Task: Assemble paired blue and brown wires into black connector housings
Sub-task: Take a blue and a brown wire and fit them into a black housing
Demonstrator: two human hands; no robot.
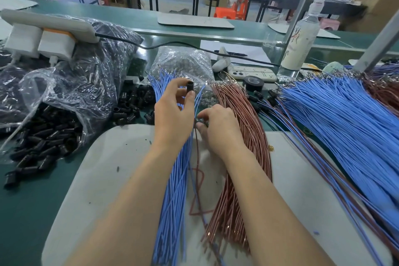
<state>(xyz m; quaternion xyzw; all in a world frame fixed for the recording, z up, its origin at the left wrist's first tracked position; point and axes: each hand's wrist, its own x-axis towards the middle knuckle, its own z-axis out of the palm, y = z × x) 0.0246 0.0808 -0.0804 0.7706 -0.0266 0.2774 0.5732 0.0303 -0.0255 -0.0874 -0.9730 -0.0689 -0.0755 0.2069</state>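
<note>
Head view. We hold one black housing point(190, 87) above the table point(32, 201) in the left hand point(172, 119), grip clamped thumb-to-fingers, leaving the bore free for terminals (our reading). Its long axis runs 12-to-6, mouth toward 12. At 4 o'clock of it, the right hand point(218, 127) has its grip pinched on a single brown wire point(197, 142) trailing toward 6.

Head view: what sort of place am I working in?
Probably a factory wire-harness assembly line: bundled blue wires and brown wires, a bag of black housings, a long green bench.
</note>
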